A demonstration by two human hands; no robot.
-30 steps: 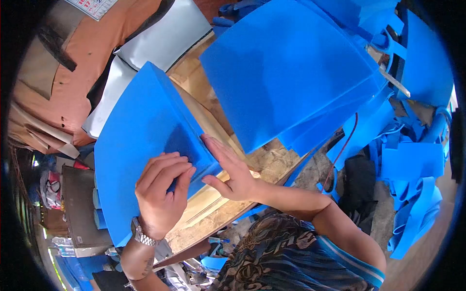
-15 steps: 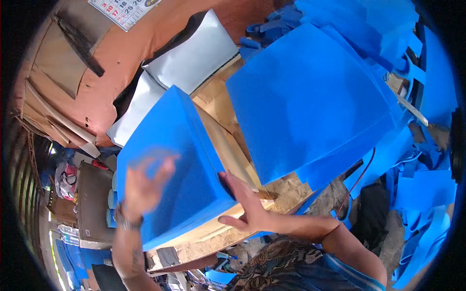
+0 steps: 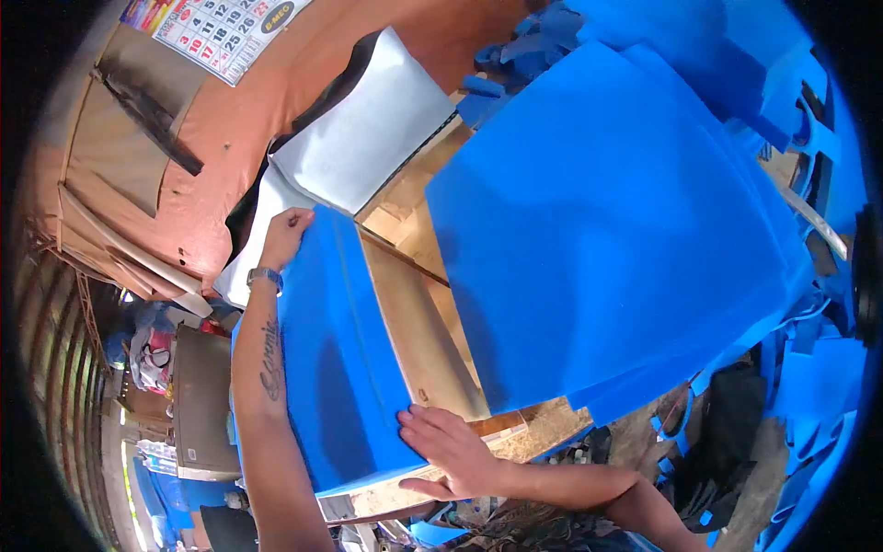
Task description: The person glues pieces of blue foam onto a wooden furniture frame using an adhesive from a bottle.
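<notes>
A blue foam sheet (image 3: 336, 368) covers a box-like wooden frame (image 3: 423, 331). At its far corner, my left hand (image 3: 288, 237) has its fingers closed on the sheet's edge; a watch is on that wrist. My right hand (image 3: 452, 451) lies with spread fingers on the near right corner of the same sheet. To the right, a larger stack of blue foam sheets (image 3: 607, 230) rests over the wood. Beyond the frame stand two whitish padded panels (image 3: 368, 129).
A calendar (image 3: 216, 32) hangs on the orange-brown covering (image 3: 212, 212) at upper left. Blue foam scraps (image 3: 819, 377) are piled along the right. A grey-brown cabinet (image 3: 204, 400) stands at the left. A thin strip (image 3: 814, 221) sticks out at the right.
My left hand has moved from above the sheet to its far corner and closed there. The sheet now lies flatter. My right hand has stayed at the near right corner. The view has shifted.
</notes>
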